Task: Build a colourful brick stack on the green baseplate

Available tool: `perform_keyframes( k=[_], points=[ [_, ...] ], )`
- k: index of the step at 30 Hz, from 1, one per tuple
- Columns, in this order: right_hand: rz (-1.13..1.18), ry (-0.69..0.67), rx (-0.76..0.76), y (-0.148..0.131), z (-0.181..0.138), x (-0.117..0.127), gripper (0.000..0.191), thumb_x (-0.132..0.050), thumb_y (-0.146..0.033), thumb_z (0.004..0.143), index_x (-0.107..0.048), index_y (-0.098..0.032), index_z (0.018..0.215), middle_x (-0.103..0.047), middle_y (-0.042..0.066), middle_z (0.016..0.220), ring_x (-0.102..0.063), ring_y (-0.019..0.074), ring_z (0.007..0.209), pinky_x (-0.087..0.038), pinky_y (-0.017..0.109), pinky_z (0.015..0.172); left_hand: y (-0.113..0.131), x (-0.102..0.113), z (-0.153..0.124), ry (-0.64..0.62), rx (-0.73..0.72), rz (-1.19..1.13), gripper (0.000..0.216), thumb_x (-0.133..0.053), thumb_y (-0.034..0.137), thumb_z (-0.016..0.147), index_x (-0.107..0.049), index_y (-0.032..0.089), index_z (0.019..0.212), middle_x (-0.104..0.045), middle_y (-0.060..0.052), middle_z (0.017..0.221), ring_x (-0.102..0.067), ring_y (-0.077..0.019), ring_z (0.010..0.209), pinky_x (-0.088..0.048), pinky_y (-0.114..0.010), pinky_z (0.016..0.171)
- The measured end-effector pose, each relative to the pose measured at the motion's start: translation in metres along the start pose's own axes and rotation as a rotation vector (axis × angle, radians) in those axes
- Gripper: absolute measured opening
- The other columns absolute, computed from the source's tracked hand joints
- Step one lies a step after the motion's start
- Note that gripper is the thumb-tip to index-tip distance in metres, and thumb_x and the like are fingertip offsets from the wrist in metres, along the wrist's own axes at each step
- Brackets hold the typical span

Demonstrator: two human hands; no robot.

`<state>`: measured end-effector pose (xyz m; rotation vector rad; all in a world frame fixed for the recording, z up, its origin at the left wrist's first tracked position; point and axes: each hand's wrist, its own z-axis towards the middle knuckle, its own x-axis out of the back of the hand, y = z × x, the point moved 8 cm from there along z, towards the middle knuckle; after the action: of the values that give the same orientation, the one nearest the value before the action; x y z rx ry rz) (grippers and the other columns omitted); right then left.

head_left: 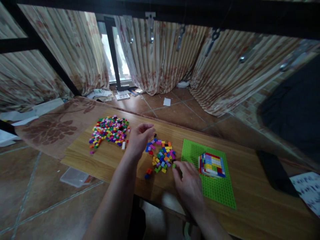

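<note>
My left hand (pixel 139 137) hovers over the wooden board (pixel 105 160), its fingers curled and pinched together above the small heap of coloured bricks (pixel 162 156); whatever it holds is too small to see. My right hand (pixel 188 184) rests on the board at the heap's right edge, fingertips bent down onto a green brick (pixel 173 165). A larger heap of coloured bricks (pixel 110 130) lies to the left. To the right lies a green baseplate (pixel 215 190) carrying a multicoloured block of stacked bricks (pixel 212 165).
A black phone (pixel 273 173) and a printed sheet (pixel 308 190) lie at the right. A flowered cloth (pixel 57 126) covers the left end. A clear plastic box (pixel 74 176) sits on the tiled floor. Striped curtains (pixel 162 56) hang behind, with papers (pixel 105 94) under the window.
</note>
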<state>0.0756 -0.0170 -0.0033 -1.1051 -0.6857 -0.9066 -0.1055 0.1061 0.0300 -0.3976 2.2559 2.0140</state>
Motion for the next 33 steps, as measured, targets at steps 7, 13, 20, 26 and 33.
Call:
perform_keyframes(
  k=[7,13,20,26,33],
  points=[
    [0.05,-0.004,-0.002,0.003,0.008,0.001,0.025,-0.051,-0.031,0.095,-0.064,-0.018,0.112,-0.068,0.008,0.097,-0.058,0.025,0.092,-0.045,0.039,0.084,-0.013,-0.019,0.0,-0.102,-0.088,0.189,0.018,-0.073,0.025,0.065,-0.072,0.014,0.079,-0.067,0.0,0.067,-0.056,-0.0106,0.057,-0.04,-0.02,0.053],
    [0.064,0.107,-0.036,0.01,0.026,0.006,0.025,-0.049,-0.028,0.096,-0.065,-0.017,0.112,-0.069,0.01,0.107,-0.058,0.0255,0.098,-0.045,0.039,0.088,-0.004,0.01,0.013,0.025,-0.163,0.371,0.023,-0.069,0.027,0.068,-0.072,0.013,0.087,-0.068,-0.002,0.07,-0.057,-0.0124,0.06,-0.042,-0.022,0.057],
    [0.143,0.061,-0.105,0.012,0.035,-0.009,0.015,-0.056,-0.022,0.092,-0.068,-0.022,0.1,-0.071,0.005,0.093,-0.059,0.0244,0.09,-0.045,0.038,0.083,-0.007,0.011,0.012,-0.075,-0.116,0.981,0.026,-0.056,0.02,0.077,-0.073,0.012,0.095,-0.073,-0.008,0.083,-0.064,-0.018,0.074,-0.045,-0.025,0.065],
    [0.281,0.12,-0.101,0.009,0.034,0.005,0.021,-0.051,-0.022,0.094,-0.066,-0.021,0.108,-0.069,0.007,0.098,-0.061,0.0232,0.093,-0.048,0.038,0.085,-0.007,-0.001,0.004,-0.2,-0.152,1.15,0.018,-0.057,0.017,0.075,-0.075,0.016,0.079,-0.074,-0.006,0.074,-0.065,-0.0176,0.071,-0.043,-0.023,0.063],
    [0.648,0.197,-0.161,0.008,0.028,0.035,0.026,-0.044,-0.026,0.098,-0.065,-0.023,0.112,-0.07,0.005,0.097,-0.068,0.0169,0.083,-0.053,0.032,0.078,-0.006,-0.026,0.0,-0.214,-0.267,0.994,0.023,-0.053,0.02,0.081,-0.074,0.016,0.089,-0.075,-0.005,0.084,-0.067,-0.018,0.078,-0.047,-0.023,0.068]
  ],
)
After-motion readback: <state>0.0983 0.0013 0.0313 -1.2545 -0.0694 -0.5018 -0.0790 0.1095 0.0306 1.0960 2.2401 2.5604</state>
